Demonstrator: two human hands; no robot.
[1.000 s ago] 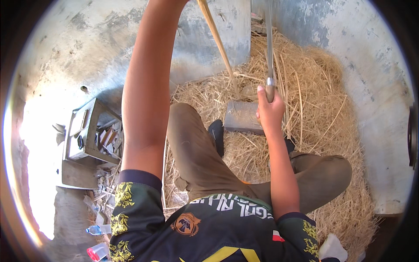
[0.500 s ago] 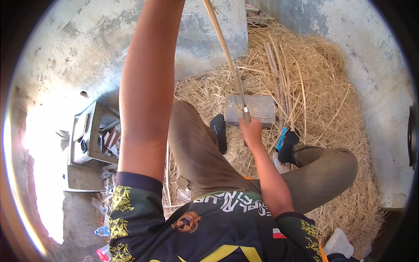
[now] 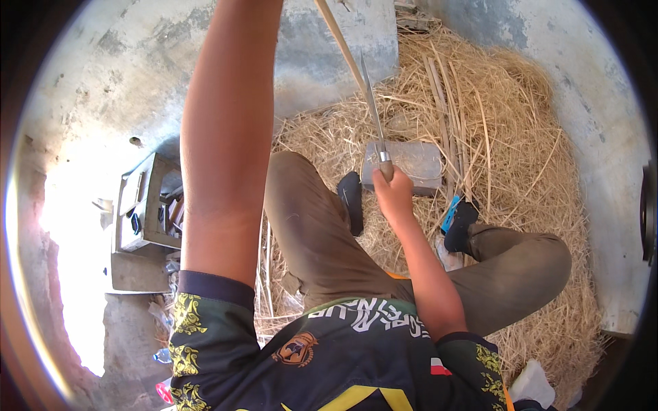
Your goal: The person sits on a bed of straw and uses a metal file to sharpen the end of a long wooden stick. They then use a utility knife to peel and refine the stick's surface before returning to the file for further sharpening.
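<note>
Right hand [image 3: 395, 194] had its grip clamped on 1 knife [image 3: 375, 118] by the wooden handle [image 3: 387, 170], blade [image 3: 372, 103] angled up alongside 1 pale stick [image 3: 338, 38]; contact unclear from where I stood. Left hand was out of sight, grip couldn't be told; left forearm [image 3: 229, 116] only. Gray block [image 3: 421, 156] lay on straw [image 3: 517, 130] below the knife.

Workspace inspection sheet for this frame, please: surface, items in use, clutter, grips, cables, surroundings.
Surface: straw-like strands, a grey block on them.
Items in use: wooden-handled knife; pale strip, overlapping the blade in view, contact unclear.
Clutter: box-like cabinet holding pieces; blue item beside the right foot.
Grips: right grip closed around the knife's handle; left grip out of view.
Cables: nothing seen.
Surroundings: worn grey walls, bright opening at left.
</note>
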